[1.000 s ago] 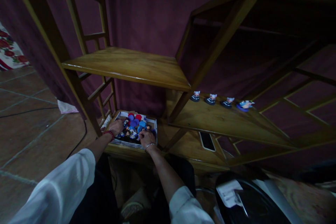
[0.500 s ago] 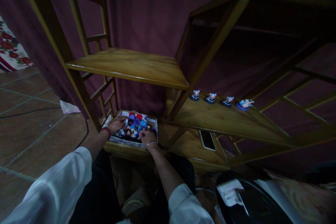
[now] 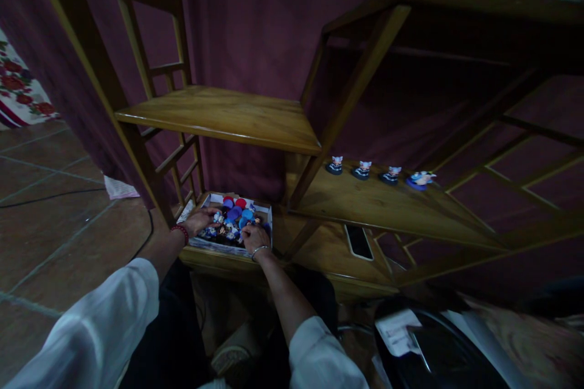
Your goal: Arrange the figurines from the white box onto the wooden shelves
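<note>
A shallow white box (image 3: 270,222) on the low shelf is filled with small toy figurines (image 3: 232,232) and round blue, purple and red discs (image 3: 234,213). My left hand (image 3: 201,220), with a red bead bracelet, reaches over the box's left side. Its fingers close on a small white figurine (image 3: 218,217). On the right side of the box, my right hand (image 3: 256,238) has its fingers curled down among the pieces. Whatever its fingertips hold is hidden behind the hand, which wears a silver bangle on the wrist.
Several figurines on round bases (image 3: 362,170) stand in a row on the shelf (image 3: 351,203) to the right. Below them lies a phone (image 3: 359,242). A wooden shelf board (image 3: 219,115) overhangs the box. A black stool-like object (image 3: 438,346) with papers is at lower right.
My left hand has shifted slightly down, and a white figurine now shows at its fingertips. My right hand stays nearly in place over the box. The view has turned a little.
</note>
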The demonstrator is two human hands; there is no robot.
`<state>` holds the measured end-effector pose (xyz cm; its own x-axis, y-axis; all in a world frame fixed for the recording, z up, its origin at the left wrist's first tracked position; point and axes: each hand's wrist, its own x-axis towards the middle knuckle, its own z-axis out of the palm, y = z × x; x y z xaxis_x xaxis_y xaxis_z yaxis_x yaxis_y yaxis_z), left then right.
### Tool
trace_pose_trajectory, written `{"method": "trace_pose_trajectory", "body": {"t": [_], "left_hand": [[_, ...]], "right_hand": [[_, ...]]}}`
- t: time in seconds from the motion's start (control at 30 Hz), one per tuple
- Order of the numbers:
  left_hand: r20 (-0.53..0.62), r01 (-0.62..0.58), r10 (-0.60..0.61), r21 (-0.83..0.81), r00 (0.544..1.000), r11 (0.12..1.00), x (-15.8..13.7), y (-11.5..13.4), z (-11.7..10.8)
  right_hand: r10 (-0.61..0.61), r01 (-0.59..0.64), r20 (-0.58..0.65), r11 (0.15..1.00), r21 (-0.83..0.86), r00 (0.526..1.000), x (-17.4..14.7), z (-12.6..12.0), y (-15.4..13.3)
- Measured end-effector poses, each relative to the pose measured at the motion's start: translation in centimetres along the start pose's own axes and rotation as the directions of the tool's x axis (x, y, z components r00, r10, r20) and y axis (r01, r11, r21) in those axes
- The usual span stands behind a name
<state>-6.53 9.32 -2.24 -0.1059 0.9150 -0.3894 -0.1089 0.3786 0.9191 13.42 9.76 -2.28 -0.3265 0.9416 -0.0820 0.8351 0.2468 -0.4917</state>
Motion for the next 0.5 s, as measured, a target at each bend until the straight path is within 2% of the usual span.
{"method": "trace_pose_trajectory", "body": {"t": [0.5], "left_hand": [[-0.010, 0.063, -0.063, -0.012, 0.998, 0.998, -0.06, -0.21, 0.91]], "right_hand": [[-0.010, 0.010, 0.006, 0.999, 0.035, 1.000, 0.30, 0.23, 0.37]]}}
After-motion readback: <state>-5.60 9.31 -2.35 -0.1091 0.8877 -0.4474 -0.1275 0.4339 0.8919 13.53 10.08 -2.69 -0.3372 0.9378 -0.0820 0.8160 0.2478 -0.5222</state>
